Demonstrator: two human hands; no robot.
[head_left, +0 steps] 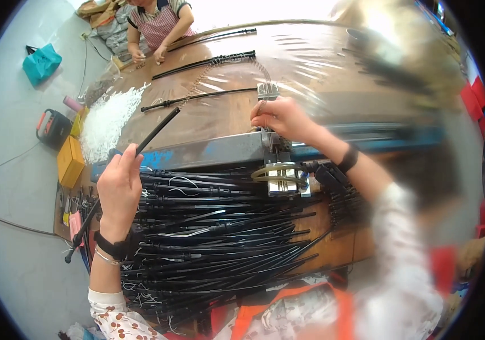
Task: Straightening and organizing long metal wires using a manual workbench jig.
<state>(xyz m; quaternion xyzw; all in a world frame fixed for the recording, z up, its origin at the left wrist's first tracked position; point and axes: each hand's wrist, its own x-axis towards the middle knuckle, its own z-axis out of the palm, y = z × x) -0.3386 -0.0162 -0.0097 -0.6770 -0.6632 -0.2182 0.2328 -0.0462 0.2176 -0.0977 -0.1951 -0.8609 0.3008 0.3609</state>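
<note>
Closed around a slim black rod [159, 130], my left hand [120, 187] holds it tilted, its upper end pointing up and right. From that upper end a long thin coil spring [198, 80] arcs over the table and comes down to my right hand [283, 118]. The fingers of my right hand are pinched on the spring's other end, just above a metal fixture [279, 148]. Whether the spring sits inside the rod or only touches its tip, I cannot tell. Below my hands lies a heap of similar black rods [214, 238], some with white cords.
A grey and blue metal beam [208, 148] crosses the plastic-covered table [316, 73]. More black rods [202, 65] lie beyond it. At the left are a pile of white pieces [109, 122] and a yellow box [70, 161]. Another person [160, 25] works at the far side.
</note>
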